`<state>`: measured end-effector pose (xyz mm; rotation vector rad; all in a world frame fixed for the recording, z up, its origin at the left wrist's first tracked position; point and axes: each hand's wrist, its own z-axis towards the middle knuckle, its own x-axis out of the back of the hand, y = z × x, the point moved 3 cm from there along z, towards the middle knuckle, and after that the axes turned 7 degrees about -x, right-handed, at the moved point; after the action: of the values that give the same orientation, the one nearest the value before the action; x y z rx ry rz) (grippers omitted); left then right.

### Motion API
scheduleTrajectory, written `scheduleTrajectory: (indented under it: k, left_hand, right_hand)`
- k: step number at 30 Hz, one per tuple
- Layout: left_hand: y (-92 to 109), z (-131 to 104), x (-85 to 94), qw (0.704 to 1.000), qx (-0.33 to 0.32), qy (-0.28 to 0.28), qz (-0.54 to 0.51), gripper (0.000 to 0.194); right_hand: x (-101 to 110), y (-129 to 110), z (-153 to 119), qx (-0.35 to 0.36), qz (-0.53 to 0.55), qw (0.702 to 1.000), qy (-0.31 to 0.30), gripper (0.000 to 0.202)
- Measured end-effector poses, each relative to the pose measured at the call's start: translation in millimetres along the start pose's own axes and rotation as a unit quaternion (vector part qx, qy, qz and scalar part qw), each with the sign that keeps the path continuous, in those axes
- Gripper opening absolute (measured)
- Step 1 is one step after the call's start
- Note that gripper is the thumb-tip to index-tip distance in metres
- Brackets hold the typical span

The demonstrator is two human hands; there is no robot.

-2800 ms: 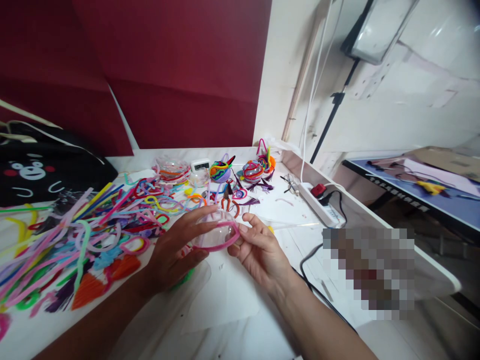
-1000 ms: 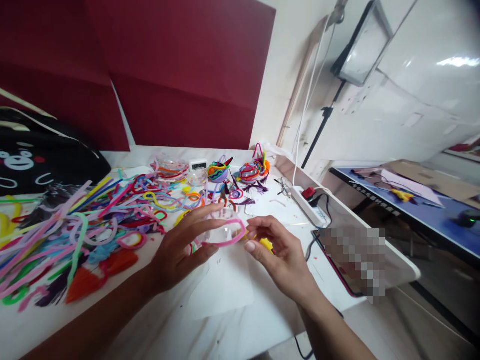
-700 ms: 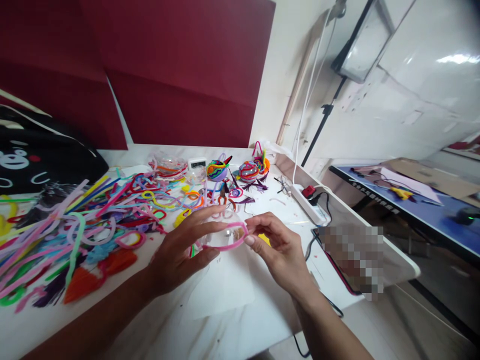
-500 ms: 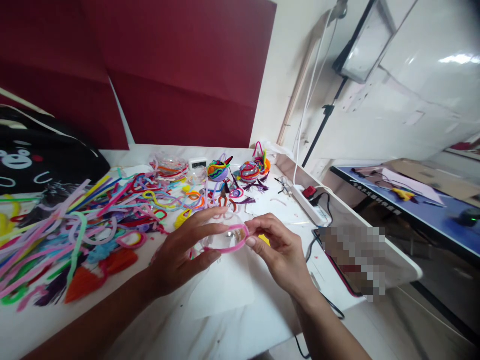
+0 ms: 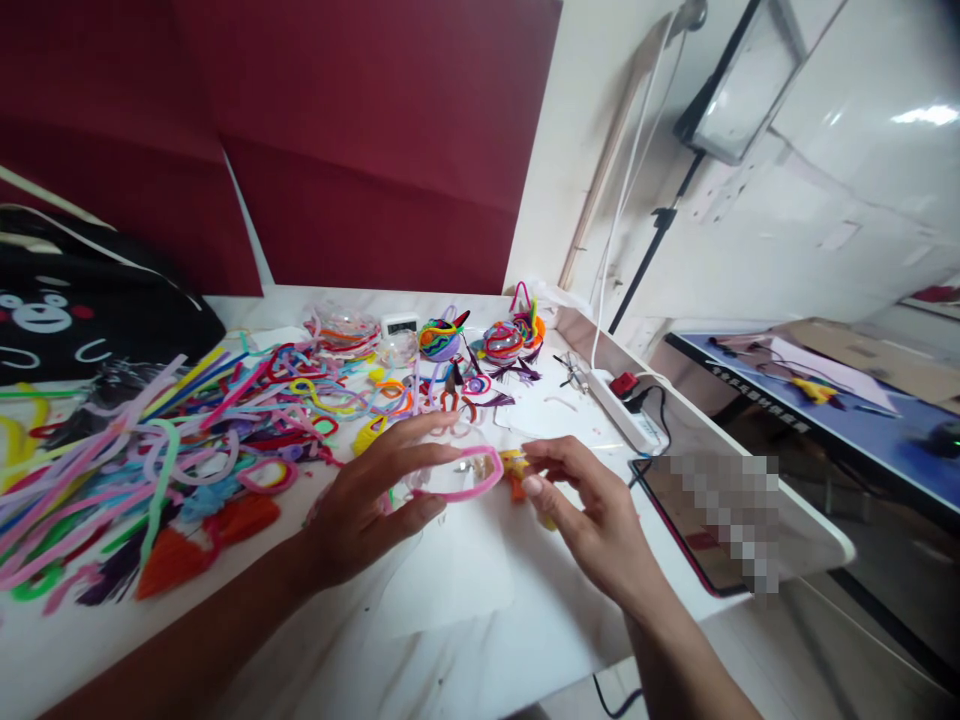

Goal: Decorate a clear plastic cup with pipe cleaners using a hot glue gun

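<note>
My left hand (image 5: pixel 382 490) is curled round a clear plastic ball (image 5: pixel 472 467), thumb below and fingers over it. A pink pipe cleaner (image 5: pixel 491 478) loops round the ball's near side. To the right of the ball is my right hand (image 5: pixel 585 500), apart from it, with thumb and forefinger bent and a gap between their tips. Behind those fingertips lies a yellow and orange object (image 5: pixel 516 475), partly hidden by the hand; its kind cannot be made out. White paper (image 5: pixel 450 580) lies under the hands.
Many coloured pipe cleaners (image 5: pixel 187 450) and orange tassels (image 5: pixel 176 555) heap at the left. Decorated balls (image 5: pixel 442 340) stand at the back near pliers (image 5: pixel 452 390). At the right are a white power strip (image 5: pixel 621 410), cables and a dark tablet-like device (image 5: pixel 694 540).
My right hand has let go of the pink pipe cleaner and moved right, uncovering more of the yellow and orange object. My left hand keeps hold of the ball.
</note>
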<state>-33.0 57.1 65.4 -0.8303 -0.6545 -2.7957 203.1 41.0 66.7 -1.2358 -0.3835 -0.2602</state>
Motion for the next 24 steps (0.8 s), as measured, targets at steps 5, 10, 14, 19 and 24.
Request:
scheduleTrajectory:
  k: [5, 10, 14, 19, 24]
  left_hand:
    - [0.5, 1.3, -0.4, 1.000, 0.011, -0.005, 0.002, 0.037]
    - [1.0, -1.1, -1.6, 1.000, 0.009, -0.013, -0.002, 0.040]
    - [1.4, -1.3, -1.8, 1.000, 0.009, -0.016, -0.003, 0.040]
    - [1.8, -0.8, -2.8, 1.000, 0.004, -0.020, 0.001, 0.039]
    - [2.9, -0.5, -2.7, 1.000, 0.000, -0.016, 0.004, 0.040]
  right_hand:
    - [16.6, 42.2, -17.3, -0.135, -0.365, 0.917, -0.087, 0.028]
    - [17.5, 55.9, -16.7, -0.205, -0.424, 0.868, -0.156, 0.025]
    - [16.2, 50.9, -10.9, -0.193, -0.410, 0.876, -0.166, 0.029]
    - [7.7, 52.4, -0.2, -0.190, -0.384, 0.891, -0.147, 0.040]
    - [-1.9, 62.5, 13.0, -0.211, -0.371, 0.898, -0.106, 0.030]
